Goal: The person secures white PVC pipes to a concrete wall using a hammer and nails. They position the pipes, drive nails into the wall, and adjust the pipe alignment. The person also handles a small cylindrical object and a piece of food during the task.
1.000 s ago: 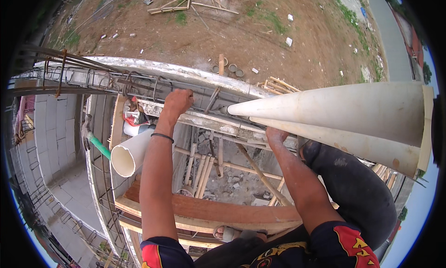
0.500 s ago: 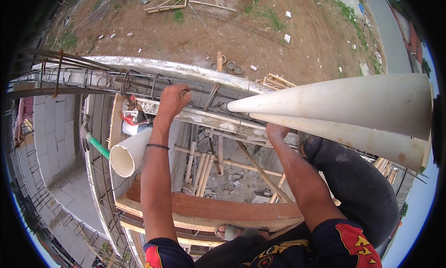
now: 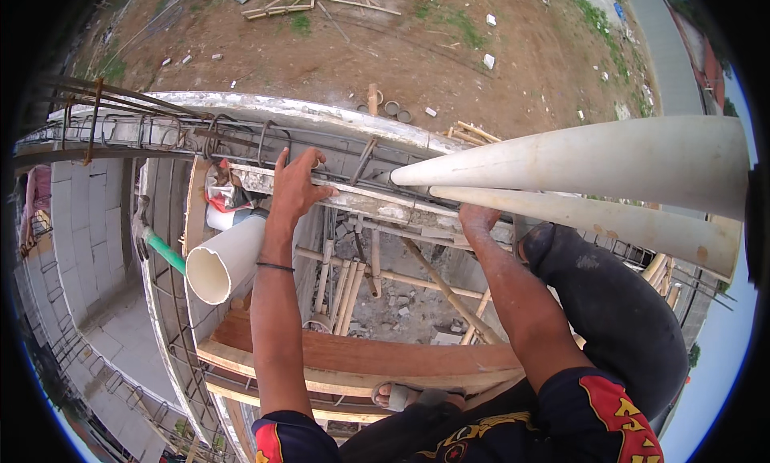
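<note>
My left hand is open over the reinforcement trough, thumb and fingers spread along the board's rim. A small round-ended piece shows beside its fingers; I cannot tell what it is. Beneath the hand runs a cement-crusted formwork board, with steel bars inside the trough. My right hand rests at the same board's edge farther right, its fingers largely hidden. Above it, two long white plastic pipes, an upper one and a lower one, rise from the trough toward the right.
A third white pipe with a jagged open end stands left of my left arm. Near it lies a green-handled hammer. Wooden beams cross by my sandalled foot. Bamboo poles and rubble lie far below, between the walls.
My left hand was closed in a fist around the small round-ended piece; its fingers have now spread apart. The right hand stays at the board's edge. The view has shifted slightly.
</note>
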Action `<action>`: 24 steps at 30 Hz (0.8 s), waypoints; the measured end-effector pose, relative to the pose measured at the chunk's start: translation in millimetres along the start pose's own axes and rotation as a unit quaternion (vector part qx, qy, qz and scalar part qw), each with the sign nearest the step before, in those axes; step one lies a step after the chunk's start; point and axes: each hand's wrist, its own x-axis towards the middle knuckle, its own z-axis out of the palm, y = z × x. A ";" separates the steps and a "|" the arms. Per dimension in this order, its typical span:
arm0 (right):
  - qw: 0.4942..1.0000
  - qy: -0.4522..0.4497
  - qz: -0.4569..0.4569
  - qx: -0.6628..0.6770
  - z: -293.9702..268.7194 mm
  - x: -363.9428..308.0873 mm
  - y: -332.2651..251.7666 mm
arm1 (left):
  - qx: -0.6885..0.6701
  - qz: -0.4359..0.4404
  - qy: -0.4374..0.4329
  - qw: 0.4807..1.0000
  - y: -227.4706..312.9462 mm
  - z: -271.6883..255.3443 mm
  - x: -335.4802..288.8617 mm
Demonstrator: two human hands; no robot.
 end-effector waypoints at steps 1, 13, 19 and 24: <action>1.000 0.004 0.002 0.005 1.2 0.3 2.0 | -0.011 0.004 0.007 1.000 -1.0 1.4 -0.2; 0.999 -0.008 -0.008 -0.034 7.9 1.5 3.2 | -0.041 -0.006 0.036 0.999 3.5 -1.0 -2.9; 0.999 0.006 -0.014 -0.043 11.9 1.1 4.5 | -0.055 0.003 0.042 0.998 1.0 -1.0 -2.8; 0.995 0.038 0.032 0.087 14.8 2.9 5.6 | -0.062 0.003 0.045 0.997 -1.9 -3.9 -8.6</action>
